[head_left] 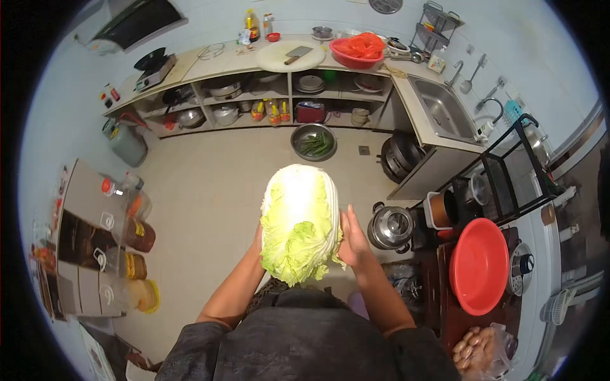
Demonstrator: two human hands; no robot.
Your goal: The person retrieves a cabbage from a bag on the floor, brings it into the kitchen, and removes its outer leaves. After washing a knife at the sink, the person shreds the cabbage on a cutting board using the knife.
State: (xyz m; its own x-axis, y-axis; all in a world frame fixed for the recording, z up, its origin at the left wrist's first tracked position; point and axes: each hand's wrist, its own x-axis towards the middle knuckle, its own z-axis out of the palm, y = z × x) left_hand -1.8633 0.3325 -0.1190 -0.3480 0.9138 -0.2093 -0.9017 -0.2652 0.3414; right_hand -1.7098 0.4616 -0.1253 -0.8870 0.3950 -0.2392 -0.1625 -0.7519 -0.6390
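A large napa cabbage (pixel 298 219) with a white base and yellow-green leaves is held up in front of my body, its leafy end towards me. My right hand (pixel 353 239) presses against its right side, thumb and fingers stretched along the leaves. On the opposite side, my left hand (pixel 257 242) supports it; most of those fingers are hidden behind the cabbage. Beyond it on the floor stands a metal basin (pixel 296 147) with green vegetables (pixel 316 145) inside.
Along the far counter lie a round cutting board (pixel 270 58) with a cleaver (pixel 297 54) and a red basin (pixel 356 61). A sink (pixel 441 108) is at the right. Near me are a steel pot (pixel 391 227), a large red basin (pixel 480 267), and large jars (pixel 136 235) at left.
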